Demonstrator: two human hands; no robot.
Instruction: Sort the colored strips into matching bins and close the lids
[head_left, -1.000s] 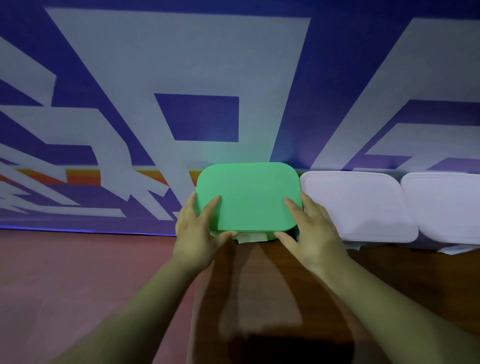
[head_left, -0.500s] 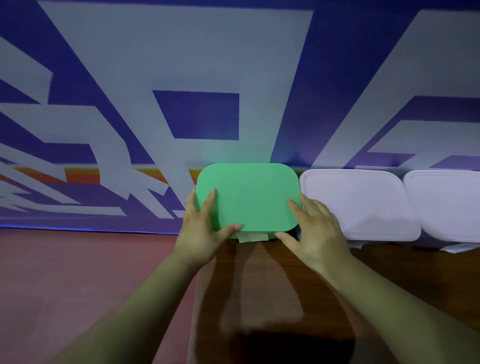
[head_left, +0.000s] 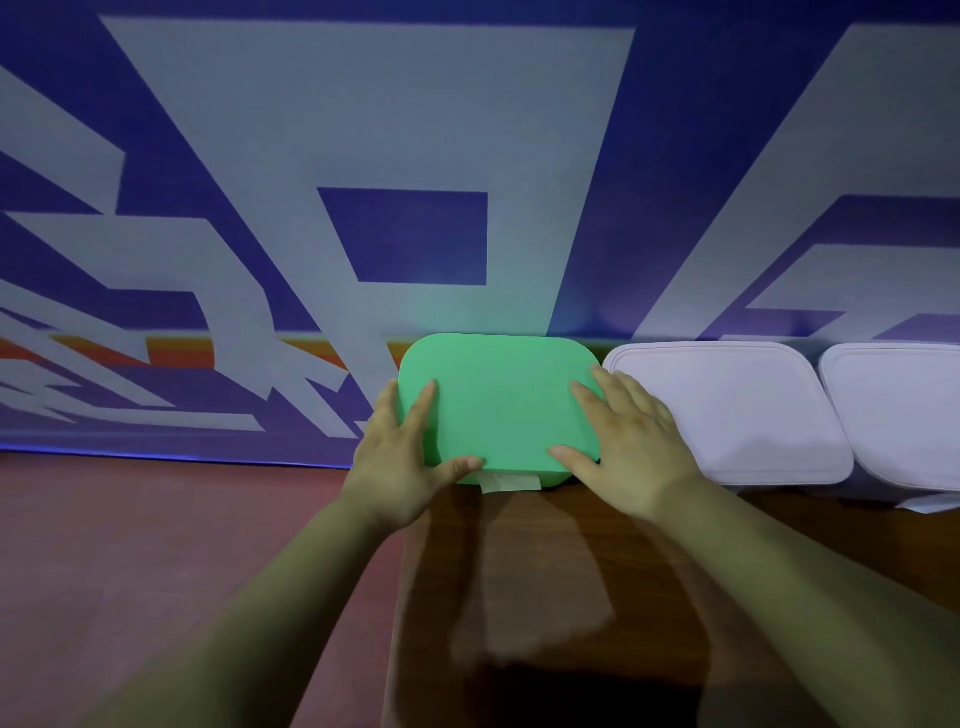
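1. Pressing, head view: left hand (head_left: 400, 467) and right hand (head_left: 631, 447) both lie flat on the green lid (head_left: 498, 400). The fingers are straight and spread and clamp nothing. The left thumb runs along the near edge and the right thumb rests near the front right corner.
2. Head view, place: the green lid sits at the back left of the table (head_left: 519, 571), up against the wall (head_left: 467, 130). The bin under it is hidden. A pale label (head_left: 511, 482) pokes out below the lid's near edge.
3. Head view, done: the mid lid (head_left: 727, 410) and the far lid (head_left: 904, 410), both pale, lie flat just right of the green one and look closed. No strips show anywhere on the table, so sorting is likely finished.
4. Head view, left: by my read this is the last lid being seated. I cannot tell if it is snapped all round, since the back edge and corners give no cue. A firm push at the corners probably ends the task.
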